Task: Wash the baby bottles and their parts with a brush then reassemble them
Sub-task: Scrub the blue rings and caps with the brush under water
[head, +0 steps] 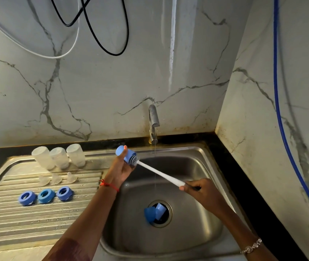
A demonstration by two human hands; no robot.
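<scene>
Over the far left corner of the sink (187, 166), in the head view, the left hand (119, 171) grips a blue cap (125, 154), its open mouth tilted down and to the right. The bottle brush (161, 174) lies on nearly the same line. Its white handle slants from the right hand (200, 193), which pinches the near end low on the right, up and leftward until the bristle head sits in the cap's mouth. The hands are well apart, joined only by the brush, so any scrubbing stroke must likely run along that diagonal. A thin stream from the faucet (153, 117) crosses the handle between them; whether it wets the cap I cannot tell. Two more caps (155, 212) lie at the drain. Bottles (59, 157), nipples (55, 178) and collar rings (45, 195) sit in rows on the drainboard (37, 219), nearer the left hand.
</scene>
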